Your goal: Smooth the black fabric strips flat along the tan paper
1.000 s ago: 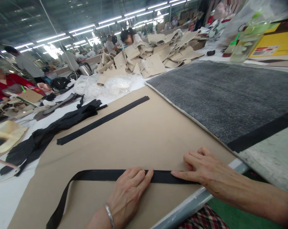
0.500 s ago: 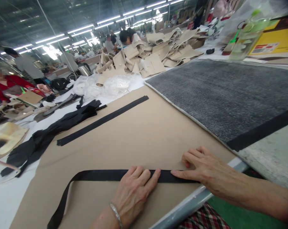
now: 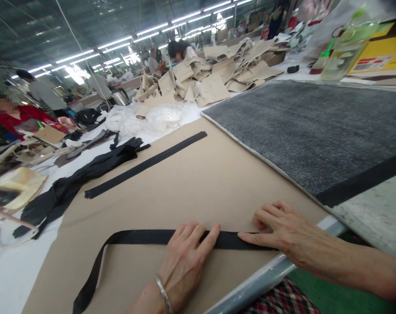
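Note:
A long black strip [image 3: 145, 237] lies on the beige sheet [image 3: 171, 187]; its left end curves toward me and runs to the bottom edge. My left hand [image 3: 187, 250], with a silver bracelet, rests on the strip's middle, index finger stretched and the other fingers lightly bent, pressing down. To its right, my right hand [image 3: 279, 226] touches the strip with an outstretched thumb, while its fingers bend over the beige sheet, apart from the thumb. The strip's right end is partly hidden under that hand. A second, straight black strip [image 3: 145, 165] lies flat farther back.
A dark grey textured mat [image 3: 302, 126] lies at the right, black band along its near edge. Black material scraps [image 3: 76, 183] bunch at the left. Behind are clear plastic bags [image 3: 152, 117], a heap of beige pieces [image 3: 214, 85], a bottle [image 3: 340, 56] and a yellow box [image 3: 381, 54]. People work beyond.
The whole view has shifted slightly to the right. Both hands stay at nearly the same places on the black strip, the left index finger a little more raised.

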The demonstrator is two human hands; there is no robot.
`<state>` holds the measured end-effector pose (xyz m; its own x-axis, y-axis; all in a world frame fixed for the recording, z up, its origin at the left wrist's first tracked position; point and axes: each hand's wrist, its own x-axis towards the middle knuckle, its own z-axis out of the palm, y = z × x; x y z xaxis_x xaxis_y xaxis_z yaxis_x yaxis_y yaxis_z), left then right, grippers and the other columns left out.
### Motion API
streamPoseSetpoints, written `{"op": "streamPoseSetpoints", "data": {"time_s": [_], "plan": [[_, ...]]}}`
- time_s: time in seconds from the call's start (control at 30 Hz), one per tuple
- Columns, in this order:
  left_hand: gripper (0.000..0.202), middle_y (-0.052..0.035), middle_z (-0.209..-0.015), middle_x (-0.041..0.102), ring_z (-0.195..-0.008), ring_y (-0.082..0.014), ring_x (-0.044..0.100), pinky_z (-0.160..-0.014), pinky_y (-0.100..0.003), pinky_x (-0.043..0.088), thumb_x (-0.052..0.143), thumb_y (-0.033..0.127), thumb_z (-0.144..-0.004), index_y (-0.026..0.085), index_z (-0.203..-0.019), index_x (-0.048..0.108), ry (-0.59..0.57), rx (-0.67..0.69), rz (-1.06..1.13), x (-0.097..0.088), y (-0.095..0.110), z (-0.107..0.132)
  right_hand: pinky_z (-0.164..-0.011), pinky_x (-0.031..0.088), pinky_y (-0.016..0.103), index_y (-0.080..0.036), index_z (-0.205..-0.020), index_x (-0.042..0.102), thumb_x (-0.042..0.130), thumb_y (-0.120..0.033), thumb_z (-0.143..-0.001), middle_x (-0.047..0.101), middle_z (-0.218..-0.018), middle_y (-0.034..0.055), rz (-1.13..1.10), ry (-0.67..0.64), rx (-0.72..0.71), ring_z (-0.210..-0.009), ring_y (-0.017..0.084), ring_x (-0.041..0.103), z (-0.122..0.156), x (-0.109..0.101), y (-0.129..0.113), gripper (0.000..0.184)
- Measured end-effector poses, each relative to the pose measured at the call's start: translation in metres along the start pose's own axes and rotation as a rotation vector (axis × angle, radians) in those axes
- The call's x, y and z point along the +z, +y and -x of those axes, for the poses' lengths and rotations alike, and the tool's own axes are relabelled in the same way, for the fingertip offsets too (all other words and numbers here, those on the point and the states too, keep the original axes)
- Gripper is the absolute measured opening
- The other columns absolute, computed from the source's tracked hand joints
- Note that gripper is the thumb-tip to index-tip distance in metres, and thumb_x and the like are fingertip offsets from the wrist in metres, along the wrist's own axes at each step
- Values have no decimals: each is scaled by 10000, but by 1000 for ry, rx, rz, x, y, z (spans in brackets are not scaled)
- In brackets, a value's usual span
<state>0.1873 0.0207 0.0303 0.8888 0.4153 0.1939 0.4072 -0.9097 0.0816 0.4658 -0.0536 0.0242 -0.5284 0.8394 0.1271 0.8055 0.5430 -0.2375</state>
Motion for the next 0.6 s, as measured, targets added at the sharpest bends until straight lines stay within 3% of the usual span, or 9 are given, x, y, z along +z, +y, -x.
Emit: {"op": "streamPoseSetpoints", "data": {"time_s": [0.13, 0.27, 0.43, 0.6], "plan": [[333, -59, -1037, 627, -872, -198, 556, -746, -348, 479, 360, 181, -1002, 129, -1301, 497, -58, 139, 6, 2, 15, -26, -732, 254, 344, -410, -1403, 438, 545, -169, -921, 519, -913, 25, 14, 1, 5, -833, 213, 458, 0, 1, -1, 549], [341, -62, -1029, 633, -850, -198, 547, -730, -344, 465, 423, 154, -978, 79, -1304, 488, -88, 172, -44, 12, 18, -30, -743, 243, 355, -414, -1409, 421, 582, -141, -890, 514, -903, 12, 9, 3, 0, -840, 212, 453, 2, 3, 0, 609], [364, -93, -1138, 625, -928, -209, 550, -791, -350, 451, 329, 108, -983, 88, -1295, 516, -16, 129, -54, 8, -3, -2, -745, 246, 349, -413, -1326, 516, 536, -98, -887, 524, -916, 17, -36, 26, 8, -847, 212, 459, 3, 5, 1, 541], [405, -104, -1095, 636, -961, -225, 547, -813, -356, 450, 309, -3, -904, 110, -1134, 624, 164, -45, -130, -3, -25, 33, -738, 244, 347, -414, -1311, 529, 528, -94, -879, 530, -902, 15, -64, 44, -8, -821, 208, 453, 3, 4, 2, 538]]}}
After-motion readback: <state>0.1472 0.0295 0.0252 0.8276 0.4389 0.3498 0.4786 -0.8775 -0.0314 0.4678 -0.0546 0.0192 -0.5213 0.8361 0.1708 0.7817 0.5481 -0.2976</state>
